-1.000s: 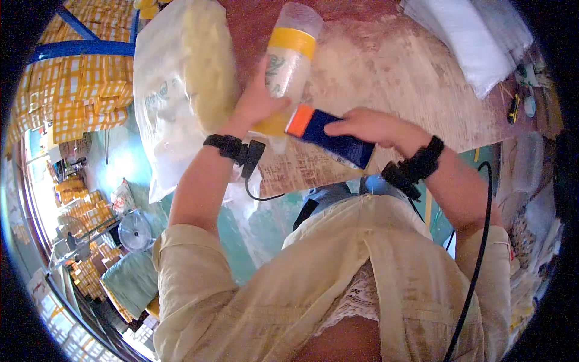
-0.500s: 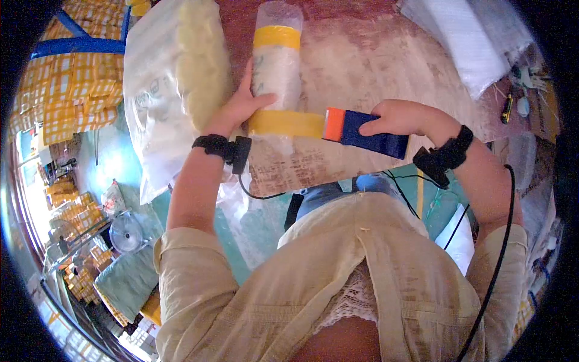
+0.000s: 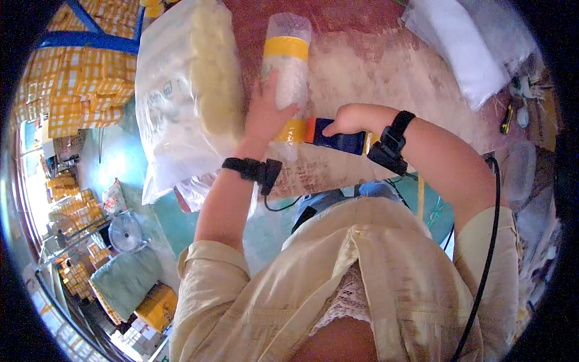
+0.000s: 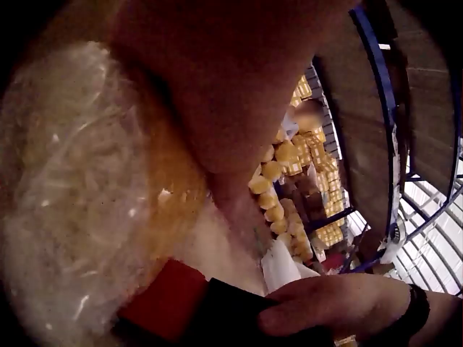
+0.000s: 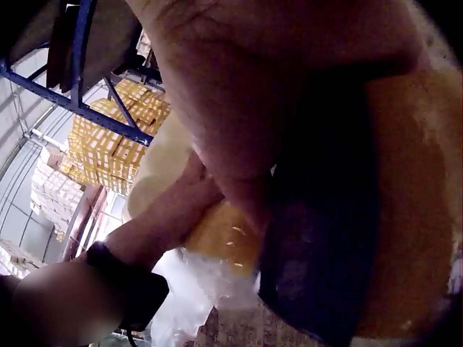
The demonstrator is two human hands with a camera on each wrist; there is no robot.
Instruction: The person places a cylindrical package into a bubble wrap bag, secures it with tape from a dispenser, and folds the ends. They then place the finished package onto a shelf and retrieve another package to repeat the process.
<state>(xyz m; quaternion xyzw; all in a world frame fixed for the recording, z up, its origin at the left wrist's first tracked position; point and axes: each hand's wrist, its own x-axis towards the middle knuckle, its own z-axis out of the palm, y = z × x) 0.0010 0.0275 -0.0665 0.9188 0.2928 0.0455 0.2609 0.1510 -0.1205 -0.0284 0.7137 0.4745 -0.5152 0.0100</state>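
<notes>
A bubble-wrapped cylinder (image 3: 289, 81) lies on the worktable, with one yellow tape band (image 3: 286, 47) near its far end and another (image 3: 294, 130) near its close end. My left hand (image 3: 264, 120) grips the cylinder from the left, thumb across its top. In my right hand (image 3: 356, 118) is a dark blue tape dispenser (image 3: 339, 139). Its orange front sits right at the lower band. The left wrist view shows the dispenser's orange-red end (image 4: 168, 296) close by the tape on the bubble wrap (image 4: 72, 188). A large yellowish tape roll (image 5: 412, 195) fills the right of the right wrist view.
Left of the cylinder stands a big clear plastic bag (image 3: 175, 102) of pale yellow rolls. White packing sheets (image 3: 461, 51) lie at the table's far right, near a yellow-and-black cutter (image 3: 507, 119). Stacked yellow-and-white boxes (image 3: 90, 84) and a fan (image 3: 125, 231) stand off to the left.
The dispenser first swung right, stretching a yellow tape strip from the cylinder, and is now back against its lower end. My left hand has stayed on the cylinder, which shifted slightly.
</notes>
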